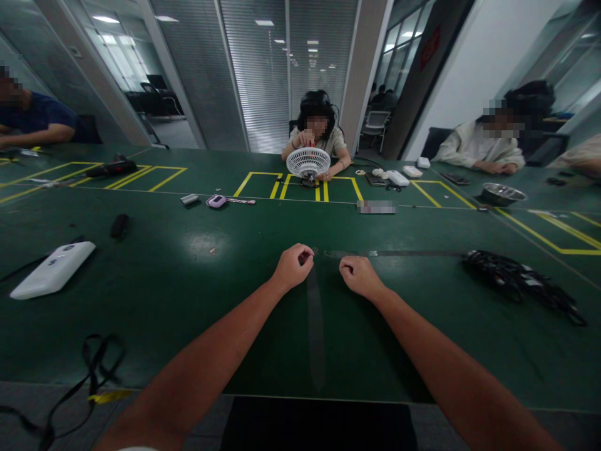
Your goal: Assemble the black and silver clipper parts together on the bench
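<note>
Our forearms (pixel 211 344) lean over the table (pixel 164 275), likely for support; our left hand (pixel 292 265) and right hand (pixel 360 275) curl loosely, holding nothing we can see, the tape (pixel 315 326) between. Cables (pixel 521 279), seemingly bundled for tidiness, lie right of them.

bare left hand (pixel 292 268) and bare right hand (pixel 360 275), both loosely curled, near each other over dark-green tabletop (pixel 263 338). bundle of black cables (pixel 516 277) to right; glossy white rounded slab (pixel 54 270) to left. opposite, person (pixel 339 141) sits behind round white-grilled fan (pixel 308 163).
</note>
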Tool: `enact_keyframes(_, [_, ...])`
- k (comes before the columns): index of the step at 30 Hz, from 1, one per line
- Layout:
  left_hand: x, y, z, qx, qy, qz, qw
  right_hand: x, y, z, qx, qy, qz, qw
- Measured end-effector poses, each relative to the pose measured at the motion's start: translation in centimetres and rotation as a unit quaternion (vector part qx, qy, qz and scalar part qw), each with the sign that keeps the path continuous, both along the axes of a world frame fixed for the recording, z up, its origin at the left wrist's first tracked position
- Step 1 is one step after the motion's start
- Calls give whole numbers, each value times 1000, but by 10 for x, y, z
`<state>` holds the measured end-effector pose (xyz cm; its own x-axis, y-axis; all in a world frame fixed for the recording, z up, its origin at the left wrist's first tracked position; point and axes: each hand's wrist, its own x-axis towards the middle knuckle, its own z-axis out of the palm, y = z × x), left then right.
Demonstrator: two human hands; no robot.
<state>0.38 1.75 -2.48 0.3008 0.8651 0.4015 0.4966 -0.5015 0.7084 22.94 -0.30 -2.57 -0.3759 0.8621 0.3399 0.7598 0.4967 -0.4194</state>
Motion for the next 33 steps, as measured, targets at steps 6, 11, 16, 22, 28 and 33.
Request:
enact_keyframes(6, [0,0,0,-10,-3,-5,1000,0,-1,1,-4,8,13,1000])
enact_keyframes(11, [0,3,-4,9,-10,1,1000,1,0,0,-2,11,15,1000])
enact_keyframes(16, [1,4,-5,27,-10,4,1000,0,0,-2,-3,14,19,1000])
enact_keyframes(22, [0,1,-1,3,-10,0,1000,12,6,4,14,-7,-10,1000])
enact_keyframes(28, [-1,0,1,-11,-3,-3,1000,91,9,29,68,-95,-306,945])
enact_keyframes(33, [-2,0,2,-13,-2,-12,1000,177,-15,35,-28,-202,-465,862])
